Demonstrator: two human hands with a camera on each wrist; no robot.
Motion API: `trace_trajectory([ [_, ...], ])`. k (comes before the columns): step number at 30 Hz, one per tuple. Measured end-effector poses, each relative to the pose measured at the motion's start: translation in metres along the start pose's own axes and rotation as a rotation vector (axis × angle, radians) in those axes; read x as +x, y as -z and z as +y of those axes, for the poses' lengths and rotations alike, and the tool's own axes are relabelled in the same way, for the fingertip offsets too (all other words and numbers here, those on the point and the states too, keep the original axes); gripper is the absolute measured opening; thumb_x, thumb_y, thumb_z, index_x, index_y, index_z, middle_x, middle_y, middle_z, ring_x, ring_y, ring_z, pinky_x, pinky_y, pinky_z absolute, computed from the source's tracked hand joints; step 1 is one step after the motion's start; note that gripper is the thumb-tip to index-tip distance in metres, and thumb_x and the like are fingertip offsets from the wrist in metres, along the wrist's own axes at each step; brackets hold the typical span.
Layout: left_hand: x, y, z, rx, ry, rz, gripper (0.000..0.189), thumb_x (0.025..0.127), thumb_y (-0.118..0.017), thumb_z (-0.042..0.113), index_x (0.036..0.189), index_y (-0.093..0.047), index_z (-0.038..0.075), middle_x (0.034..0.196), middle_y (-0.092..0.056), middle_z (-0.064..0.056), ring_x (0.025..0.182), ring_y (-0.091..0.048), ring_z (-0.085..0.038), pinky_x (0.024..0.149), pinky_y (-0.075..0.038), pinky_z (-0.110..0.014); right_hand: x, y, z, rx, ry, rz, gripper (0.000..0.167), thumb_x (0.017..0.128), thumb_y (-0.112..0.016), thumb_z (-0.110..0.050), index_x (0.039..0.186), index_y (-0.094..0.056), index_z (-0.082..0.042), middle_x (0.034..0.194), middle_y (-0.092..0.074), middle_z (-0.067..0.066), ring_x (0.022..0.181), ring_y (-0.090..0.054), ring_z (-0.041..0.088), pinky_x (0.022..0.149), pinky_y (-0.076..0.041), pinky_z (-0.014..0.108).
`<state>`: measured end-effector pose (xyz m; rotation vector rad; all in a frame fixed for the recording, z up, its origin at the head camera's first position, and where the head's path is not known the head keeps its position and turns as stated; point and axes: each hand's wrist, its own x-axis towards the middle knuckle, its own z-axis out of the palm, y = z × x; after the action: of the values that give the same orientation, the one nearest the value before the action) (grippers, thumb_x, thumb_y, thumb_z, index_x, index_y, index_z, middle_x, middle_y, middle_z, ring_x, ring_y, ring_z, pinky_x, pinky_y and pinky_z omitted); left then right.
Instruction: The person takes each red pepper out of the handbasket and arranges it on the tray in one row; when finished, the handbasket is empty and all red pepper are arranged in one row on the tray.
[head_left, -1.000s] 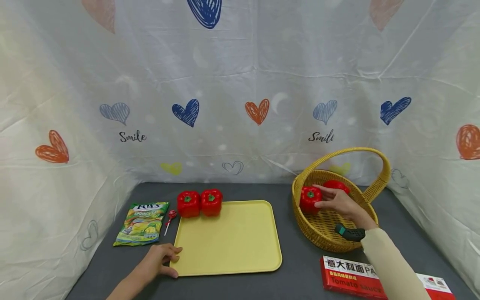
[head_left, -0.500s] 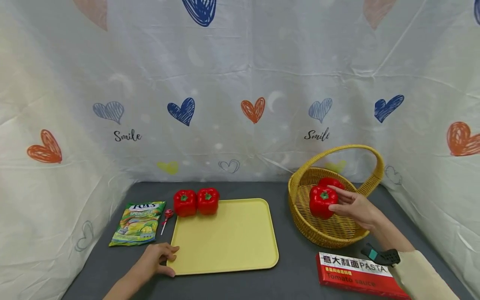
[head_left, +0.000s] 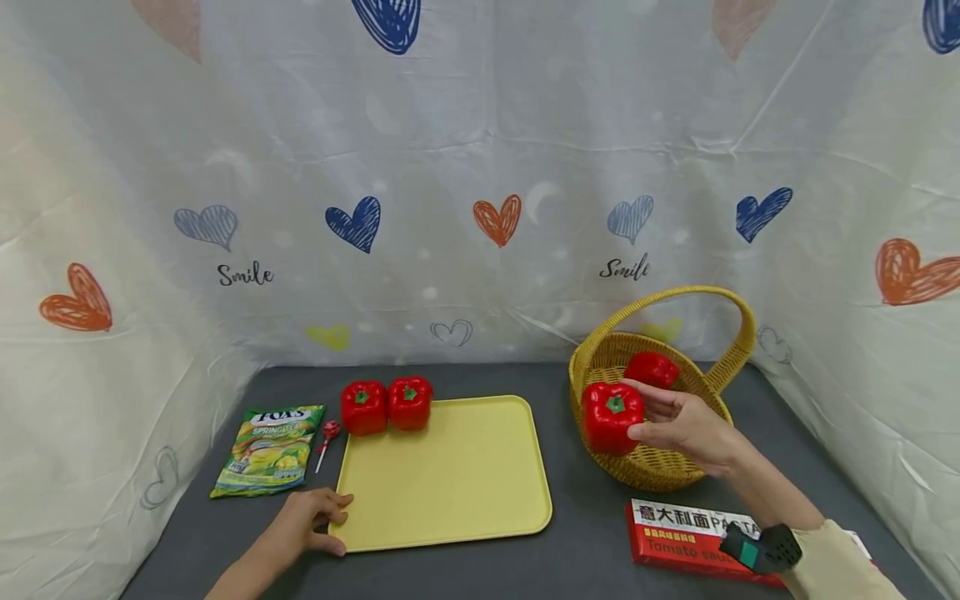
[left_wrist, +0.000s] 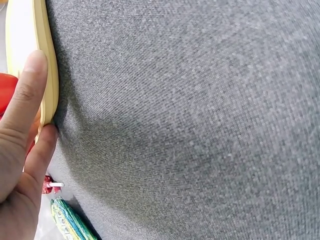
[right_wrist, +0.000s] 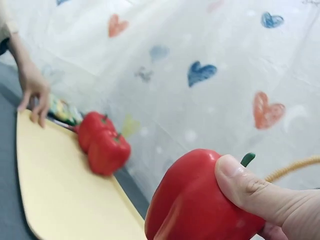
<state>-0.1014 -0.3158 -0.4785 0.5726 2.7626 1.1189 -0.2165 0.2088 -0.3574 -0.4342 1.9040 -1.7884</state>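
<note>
My right hand (head_left: 690, 429) grips a red bell pepper (head_left: 611, 419) by its side, in front of the yellow wicker basket (head_left: 651, 479) and overlapping its left rim in the head view. The right wrist view shows the thumb (right_wrist: 232, 170) pressed on the pepper near its green stem. Another red pepper (head_left: 651, 369) lies inside the basket. At the near left corner of the pale yellow tray (head_left: 450, 475), my left hand (head_left: 303, 521) holds the rim between thumb and fingers. Two red peppers, one (head_left: 364, 408) beside the other (head_left: 410, 403), sit side by side at the tray's far left corner.
Left of the tray lie a green FOX'S candy bag (head_left: 270, 450) and a red lollipop (head_left: 330, 432). A red pasta box (head_left: 675, 542) lies in front of the basket, partly under the right forearm. A white curtain (head_left: 435, 167) with hearts hangs behind the grey table (head_left: 570, 554).
My right hand has lifted the pepper from inside the basket and moved it left toward the near rim. The left hand stays at the tray corner; the head view has shifted slightly.
</note>
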Motion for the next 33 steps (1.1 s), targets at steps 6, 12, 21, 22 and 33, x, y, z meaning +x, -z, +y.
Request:
trace_trajectory([
  [6,-0.004,0.002,-0.001,-0.005,0.014,0.0,0.045,0.062,-0.087,0.022,0.091,-0.073,-0.009,0.102,-0.067,-0.029,0.093,-0.066,-0.036,0.069,-0.056,-0.032,0.023,-0.031,0.004,0.029,0.023,-0.053,0.07,0.09,-0.066,-0.006,0.147,-0.026,0.007,0.132,-0.056,0.013,0.108,-0.061,0.014,0.086,-0.052,0.039],
  [12,-0.005,-0.004,-0.003,0.037,-0.035,0.024,0.044,0.061,-0.088,0.023,0.089,-0.073,-0.007,0.1,-0.068,-0.027,0.092,-0.068,-0.028,0.067,-0.055,-0.023,0.046,-0.057,0.015,0.095,0.038,-0.102,0.072,0.087,-0.069,-0.004,0.146,-0.029,0.007,0.133,-0.055,0.018,0.111,-0.06,0.017,0.087,-0.052,0.037],
  [21,0.0,-0.003,-0.001,0.042,-0.017,0.026,0.044,0.06,-0.088,0.022,0.089,-0.074,-0.007,0.1,-0.069,-0.026,0.093,-0.067,-0.034,0.07,-0.056,-0.03,0.086,-0.085,0.027,0.144,0.051,-0.113,0.076,0.085,-0.072,-0.004,0.147,-0.03,0.003,0.139,-0.049,0.021,0.115,-0.058,0.019,0.086,-0.052,0.038],
  [22,0.0,-0.002,-0.001,0.041,-0.01,0.026,0.043,0.059,-0.088,0.022,0.089,-0.074,-0.007,0.101,-0.069,-0.025,0.093,-0.067,-0.035,0.07,-0.056,-0.031,0.091,-0.087,0.03,0.15,0.051,-0.111,0.076,0.085,-0.072,-0.004,0.148,-0.03,0.003,0.139,-0.048,0.021,0.115,-0.057,0.02,0.086,-0.052,0.037],
  [33,-0.002,-0.001,-0.001,0.043,-0.003,0.029,0.041,0.059,-0.088,0.021,0.088,-0.075,-0.005,0.101,-0.069,-0.024,0.094,-0.066,-0.037,0.071,-0.056,-0.032,0.141,-0.098,0.063,0.155,-0.008,-0.074,0.07,0.084,-0.068,0.008,0.145,-0.036,0.002,0.137,-0.05,0.023,0.109,-0.06,0.017,0.078,-0.055,0.03],
])
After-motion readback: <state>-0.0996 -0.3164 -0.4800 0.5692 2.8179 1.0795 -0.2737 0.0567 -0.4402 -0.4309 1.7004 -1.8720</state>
